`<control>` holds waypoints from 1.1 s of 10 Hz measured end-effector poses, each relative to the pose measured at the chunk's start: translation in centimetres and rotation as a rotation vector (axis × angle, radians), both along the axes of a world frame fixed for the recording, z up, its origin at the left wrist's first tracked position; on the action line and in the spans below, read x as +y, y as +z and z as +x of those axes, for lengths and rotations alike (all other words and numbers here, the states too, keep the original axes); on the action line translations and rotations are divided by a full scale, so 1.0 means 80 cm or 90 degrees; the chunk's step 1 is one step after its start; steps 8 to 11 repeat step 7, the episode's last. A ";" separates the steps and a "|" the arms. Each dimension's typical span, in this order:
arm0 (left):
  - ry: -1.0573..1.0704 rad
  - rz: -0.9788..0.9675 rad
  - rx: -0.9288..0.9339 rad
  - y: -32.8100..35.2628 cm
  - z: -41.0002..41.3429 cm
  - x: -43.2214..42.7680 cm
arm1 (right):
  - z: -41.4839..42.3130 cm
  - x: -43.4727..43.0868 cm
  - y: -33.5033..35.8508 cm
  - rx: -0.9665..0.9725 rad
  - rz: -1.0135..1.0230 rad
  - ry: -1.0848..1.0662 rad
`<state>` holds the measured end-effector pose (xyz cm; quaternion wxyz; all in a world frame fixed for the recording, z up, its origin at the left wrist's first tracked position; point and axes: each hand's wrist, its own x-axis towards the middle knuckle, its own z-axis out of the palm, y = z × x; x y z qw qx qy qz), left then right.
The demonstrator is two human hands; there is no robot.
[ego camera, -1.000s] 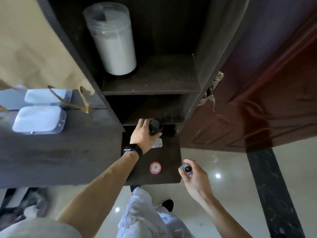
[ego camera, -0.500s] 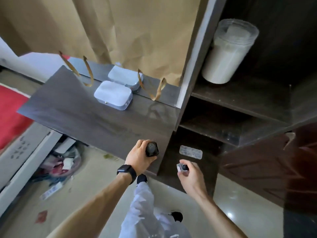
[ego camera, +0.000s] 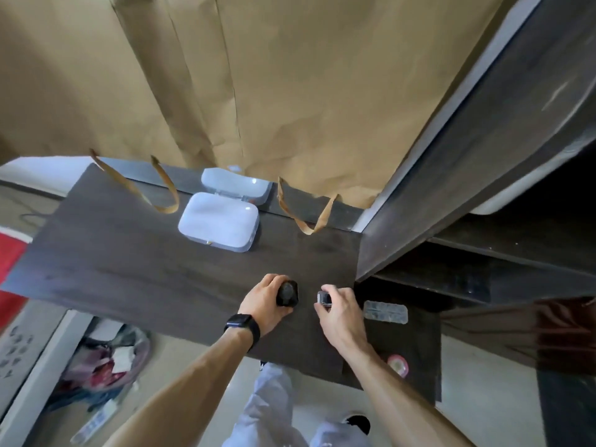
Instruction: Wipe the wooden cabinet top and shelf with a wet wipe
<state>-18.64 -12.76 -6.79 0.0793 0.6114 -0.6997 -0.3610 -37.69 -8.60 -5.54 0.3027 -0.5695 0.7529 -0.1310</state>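
Observation:
The dark wooden cabinet top (ego camera: 135, 262) spreads across the middle of the view. My left hand (ego camera: 266, 303), with a black watch on the wrist, is closed on a small black bottle (ego camera: 287, 294) resting near the top's front right part. Beside it, my right hand (ego camera: 338, 312) grips a small silver-and-black object (ego camera: 323, 299) just above the wood. To the right, dark shelves (ego camera: 483, 253) open under a slanted side panel. No wet wipe shows in either hand.
Two white lidded plastic boxes (ego camera: 219, 222) stand at the back of the top. Brown paper bags (ego camera: 258, 91) with handles hang above them. A blister pack (ego camera: 385, 311) and a round pink sticker (ego camera: 398, 365) lie on a lower dark panel. Clutter covers the floor (ego camera: 103, 372) at lower left.
The view swung left from the shelves to the cabinet top. My left hand carried the black bottle from the lower shelf onto the top; my right hand came up beside it.

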 end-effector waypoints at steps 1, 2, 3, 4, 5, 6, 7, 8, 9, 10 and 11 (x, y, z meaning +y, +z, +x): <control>-0.051 0.005 -0.004 -0.005 0.011 -0.017 | 0.015 -0.010 -0.011 0.034 0.030 -0.010; -0.087 0.010 -0.013 -0.012 0.020 -0.021 | 0.025 -0.012 -0.020 0.033 0.048 -0.033; -0.124 0.001 -0.047 -0.018 0.028 -0.018 | 0.029 -0.009 -0.021 0.045 0.058 -0.044; -0.095 -0.007 -0.042 -0.016 0.034 -0.003 | 0.025 0.008 -0.018 0.029 0.034 -0.059; -0.062 -0.091 -0.047 -0.009 0.053 0.029 | 0.022 0.038 -0.014 0.085 -0.031 -0.032; -0.134 -0.202 -0.076 -0.008 0.076 0.055 | 0.027 0.070 -0.016 0.139 -0.075 0.029; -0.234 -0.240 -0.134 -0.004 0.075 0.057 | 0.037 0.079 -0.018 0.188 -0.057 0.077; -0.234 -0.240 -0.134 -0.004 0.075 0.057 | 0.037 0.079 -0.018 0.188 -0.057 0.077; -0.234 -0.240 -0.134 -0.004 0.075 0.057 | 0.037 0.079 -0.018 0.188 -0.057 0.077; -0.234 -0.240 -0.134 -0.004 0.075 0.057 | 0.037 0.079 -0.018 0.188 -0.057 0.077; -0.234 -0.240 -0.134 -0.004 0.075 0.057 | 0.037 0.079 -0.018 0.188 -0.057 0.077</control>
